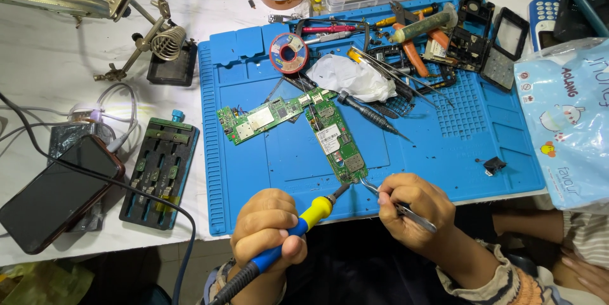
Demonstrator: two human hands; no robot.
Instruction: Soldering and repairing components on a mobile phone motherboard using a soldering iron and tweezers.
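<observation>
On the blue silicone repair mat (pixel 266 172) covering the white counter (pixel 76 19), a second green circuit board (pixel 263 118), a crumpled white tissue (pixel 349 76), a solder spool (pixel 288 53) and a black screwdriver (pixel 371 114) lie beyond the long green circuit board (pixel 336 140). That board sits mid-mat, its long axis running away from the person. The left hand (pixel 266 225) is closed around a blue-and-yellow soldering iron (pixel 298 229), tip angled up-right at the board's near end. The right hand (pixel 412 206) pinches metal tweezers (pixel 396 206), tips pointing left toward the same end.
</observation>
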